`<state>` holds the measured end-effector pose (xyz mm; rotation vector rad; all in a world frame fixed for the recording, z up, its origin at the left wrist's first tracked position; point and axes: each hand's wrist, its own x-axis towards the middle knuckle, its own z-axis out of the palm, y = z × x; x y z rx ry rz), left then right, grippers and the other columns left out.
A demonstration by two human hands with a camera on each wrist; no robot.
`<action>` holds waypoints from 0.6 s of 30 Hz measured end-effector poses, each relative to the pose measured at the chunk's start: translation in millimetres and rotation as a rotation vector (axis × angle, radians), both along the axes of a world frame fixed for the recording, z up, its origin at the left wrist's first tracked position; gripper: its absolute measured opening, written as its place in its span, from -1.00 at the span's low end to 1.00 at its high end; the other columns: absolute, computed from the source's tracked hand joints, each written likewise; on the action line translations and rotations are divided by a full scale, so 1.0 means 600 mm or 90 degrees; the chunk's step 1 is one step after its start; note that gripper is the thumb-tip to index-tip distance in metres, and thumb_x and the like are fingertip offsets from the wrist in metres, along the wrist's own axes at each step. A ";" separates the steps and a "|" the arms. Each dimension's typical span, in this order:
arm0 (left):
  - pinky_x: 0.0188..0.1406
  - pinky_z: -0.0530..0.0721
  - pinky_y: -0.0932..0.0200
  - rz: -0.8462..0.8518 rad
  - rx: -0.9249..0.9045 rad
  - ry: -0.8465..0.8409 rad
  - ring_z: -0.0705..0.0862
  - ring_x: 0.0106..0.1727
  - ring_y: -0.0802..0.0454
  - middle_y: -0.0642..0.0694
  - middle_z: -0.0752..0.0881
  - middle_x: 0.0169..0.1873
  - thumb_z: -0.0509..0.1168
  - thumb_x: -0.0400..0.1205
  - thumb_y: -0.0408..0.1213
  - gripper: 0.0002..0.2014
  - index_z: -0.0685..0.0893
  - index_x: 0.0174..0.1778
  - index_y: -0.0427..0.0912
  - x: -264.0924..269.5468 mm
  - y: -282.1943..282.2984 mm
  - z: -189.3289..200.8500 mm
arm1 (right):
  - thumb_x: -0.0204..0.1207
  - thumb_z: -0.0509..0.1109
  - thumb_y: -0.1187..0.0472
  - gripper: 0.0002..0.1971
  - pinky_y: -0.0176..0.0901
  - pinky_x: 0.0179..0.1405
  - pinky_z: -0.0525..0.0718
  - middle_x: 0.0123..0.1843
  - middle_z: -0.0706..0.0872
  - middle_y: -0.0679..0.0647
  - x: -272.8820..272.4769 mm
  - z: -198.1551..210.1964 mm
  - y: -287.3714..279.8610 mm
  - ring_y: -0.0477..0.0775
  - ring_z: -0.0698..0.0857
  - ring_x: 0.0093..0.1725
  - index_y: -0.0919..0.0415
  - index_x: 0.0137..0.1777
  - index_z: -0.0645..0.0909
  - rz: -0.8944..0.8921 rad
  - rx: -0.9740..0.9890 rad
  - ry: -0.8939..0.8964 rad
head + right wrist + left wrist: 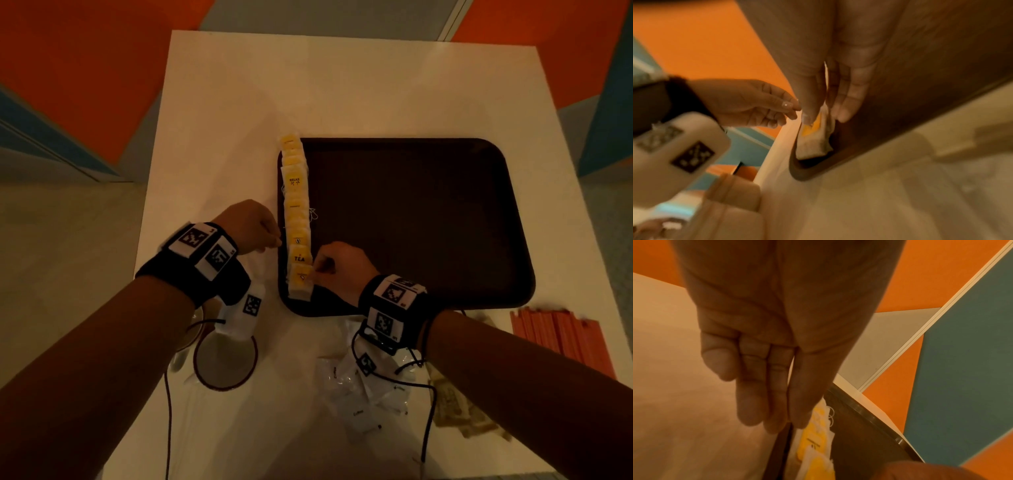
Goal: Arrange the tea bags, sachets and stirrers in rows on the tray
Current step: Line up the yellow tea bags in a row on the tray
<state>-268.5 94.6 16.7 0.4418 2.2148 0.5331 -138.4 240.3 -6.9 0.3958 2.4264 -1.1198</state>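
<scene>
1. Yellow tea bags (297, 219) in one long row along the tray (428, 219) edge, between the two hands. Left hand (248, 226) just beside the row, outside the tray. Right hand (339, 265) pinching the nearest tea bag (300, 281). White sachets (363, 394) and orange stirrers (561, 339) on the table behind the right hand.
2. Left hand (777, 353) flat, fingers straight and close together, holding nothing, tips just over the row (816, 439).
3. Right hand (838, 73), thumb and fingers pinched on the nearest tea bag (813, 139) at the tray (900, 113) corner.
</scene>
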 end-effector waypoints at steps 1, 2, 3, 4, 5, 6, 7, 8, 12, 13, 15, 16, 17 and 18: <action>-0.28 0.57 0.34 0.003 0.006 0.001 0.66 -0.38 0.12 -0.20 0.79 -0.17 0.42 0.50 -0.31 -0.85 0.76 -0.07 -0.29 -0.002 0.000 0.000 | 0.41 0.49 0.16 -0.84 -0.10 0.07 0.62 0.01 0.59 0.11 0.000 0.000 0.004 0.04 0.59 -0.03 0.20 -0.09 0.63 -0.002 -0.005 0.009; -0.26 0.57 0.33 0.006 0.009 0.004 0.66 -0.37 0.11 -0.22 0.79 -0.16 0.42 0.51 -0.31 -0.85 0.76 -0.07 -0.30 -0.003 -0.001 0.001 | 0.43 0.48 0.17 -0.85 -0.12 0.10 0.62 0.05 0.61 0.12 -0.001 0.000 0.008 0.04 0.61 0.00 0.21 -0.06 0.66 -0.008 -0.010 0.019; -0.24 0.58 0.32 0.009 0.011 0.009 0.66 -0.37 0.10 -0.24 0.80 -0.15 0.41 0.51 -0.31 -0.85 0.76 -0.08 -0.30 -0.006 -0.001 0.001 | 0.44 0.46 0.20 -0.85 -0.14 0.13 0.62 0.10 0.62 0.12 -0.002 -0.002 0.011 0.04 0.63 0.02 0.21 -0.03 0.68 -0.017 -0.014 0.030; -0.23 0.58 0.32 0.012 0.010 0.014 0.66 -0.37 0.09 -0.25 0.80 -0.15 0.41 0.51 -0.31 -0.85 0.76 -0.08 -0.30 -0.008 -0.002 0.000 | 0.46 0.45 0.23 -0.85 -0.17 0.16 0.62 0.14 0.63 0.12 -0.004 -0.003 0.012 0.05 0.64 0.06 0.22 0.01 0.68 -0.025 -0.018 0.037; -0.22 0.58 0.32 0.016 0.008 0.016 0.67 -0.36 0.09 -0.27 0.80 -0.14 0.41 0.51 -0.31 -0.86 0.77 -0.09 -0.29 -0.009 -0.002 0.000 | 0.47 0.43 0.26 -0.82 -0.19 0.19 0.61 0.18 0.64 0.12 -0.007 -0.005 0.012 0.05 0.65 0.10 0.22 0.06 0.68 -0.030 -0.025 0.038; -0.21 0.58 0.32 0.019 0.007 0.016 0.67 -0.36 0.09 -0.28 0.80 -0.14 0.41 0.51 -0.32 -0.86 0.77 -0.09 -0.29 -0.011 -0.002 -0.001 | 0.48 0.41 0.27 -0.79 -0.22 0.21 0.59 0.21 0.64 0.10 -0.009 -0.007 0.010 0.04 0.65 0.14 0.22 0.12 0.67 -0.029 -0.031 0.034; -0.20 0.59 0.30 0.021 0.007 0.016 0.67 -0.36 0.08 -0.28 0.80 -0.14 0.41 0.51 -0.33 -0.87 0.77 -0.09 -0.29 -0.012 -0.002 -0.001 | 0.50 0.39 0.29 -0.76 -0.24 0.23 0.57 0.23 0.64 0.09 -0.012 -0.008 0.008 0.04 0.65 0.16 0.21 0.16 0.66 -0.024 -0.036 0.030; -0.18 0.61 0.26 0.024 0.008 0.015 0.67 -0.35 0.08 -0.28 0.80 -0.15 0.41 0.51 -0.34 -0.87 0.77 -0.09 -0.29 -0.013 -0.002 -0.001 | 0.50 0.38 0.30 -0.75 -0.25 0.23 0.56 0.24 0.65 0.09 -0.013 -0.009 0.005 0.04 0.65 0.17 0.20 0.17 0.65 -0.019 -0.038 0.029; -0.03 0.66 0.10 0.071 0.039 0.025 0.68 -0.32 0.07 -0.23 0.78 -0.18 0.37 0.53 -0.37 -0.91 0.75 -0.11 -0.27 -0.020 -0.001 -0.002 | 0.49 0.39 0.29 -0.76 -0.31 0.12 0.53 0.23 0.62 0.08 -0.025 -0.009 0.014 0.04 0.65 0.14 0.17 0.16 0.64 -0.068 -0.018 0.029; -0.02 0.67 0.09 0.086 0.051 0.034 0.69 -0.30 0.06 -0.21 0.78 -0.18 0.37 0.54 -0.36 -0.91 0.74 -0.10 -0.25 -0.022 0.000 -0.003 | 0.49 0.40 0.27 -0.74 -0.33 0.11 0.51 0.25 0.61 0.08 -0.029 -0.009 0.017 0.04 0.64 0.14 0.16 0.18 0.63 -0.082 -0.011 0.033; -0.03 0.65 0.11 0.114 0.073 0.055 0.69 -0.25 0.03 -0.20 0.78 -0.17 0.36 0.54 -0.34 -0.89 0.72 -0.04 -0.23 -0.025 0.004 -0.003 | 0.49 0.40 0.25 -0.66 -0.35 0.13 0.49 0.31 0.59 0.07 -0.037 -0.011 0.022 0.02 0.63 0.18 0.15 0.27 0.59 -0.107 -0.012 0.036; -0.01 0.66 0.09 0.126 0.085 0.061 0.68 -0.24 0.02 -0.21 0.78 -0.16 0.37 0.54 -0.34 -0.87 0.72 -0.02 -0.24 -0.027 0.007 -0.003 | 0.49 0.41 0.24 -0.62 -0.36 0.13 0.48 0.34 0.58 0.05 -0.041 -0.011 0.021 0.01 0.63 0.20 0.14 0.32 0.56 -0.119 -0.020 0.033; 0.04 0.68 0.05 0.133 0.095 0.065 0.69 -0.21 -0.01 -0.23 0.78 -0.14 0.37 0.54 -0.36 -0.85 0.72 0.00 -0.25 -0.028 0.011 -0.003 | 0.49 0.41 0.23 -0.60 -0.36 0.13 0.48 0.34 0.59 0.04 -0.043 -0.011 0.020 -0.01 0.63 0.20 0.13 0.34 0.54 -0.127 -0.033 0.027; 0.10 0.68 -0.01 0.135 0.100 0.068 0.69 -0.16 -0.05 -0.25 0.79 -0.11 0.37 0.53 -0.37 -0.85 0.73 0.00 -0.26 -0.029 0.015 -0.003 | 0.49 0.41 0.23 -0.60 -0.34 0.13 0.51 0.33 0.62 0.04 -0.046 -0.012 0.018 -0.02 0.64 0.19 0.12 0.34 0.55 -0.128 -0.049 0.020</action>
